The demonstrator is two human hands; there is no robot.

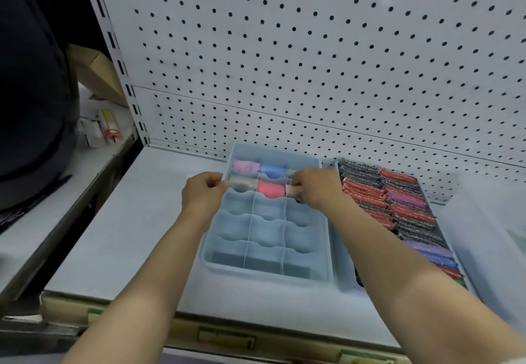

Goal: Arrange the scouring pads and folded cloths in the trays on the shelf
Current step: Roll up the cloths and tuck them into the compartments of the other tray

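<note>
A light blue divided tray (pixel 209 261) lies on the shelf. Its far cells hold folded cloths: pink (pixel 244 166), blue (pixel 272 170), grey (pixel 244 183) and red (pixel 271 189). My left hand (pixel 202 192) pinches the tray's left rim beside the grey cloth. My right hand (pixel 316 190) grips a pale folded cloth (pixel 293 190) at the right cell of the second row. To the right a second tray (pixel 345 278) is packed with rows of red, purple and dark sparkly scouring pads (pixel 398 204). The near cells of the divided tray hold nothing.
A white pegboard wall (pixel 313 64) rises behind the shelf (pixel 113 235). A dark bulky object (pixel 31 107) and a cardboard box (pixel 96 73) stand at the left. Price-label strips (pixel 225 339) run along the shelf's front edge.
</note>
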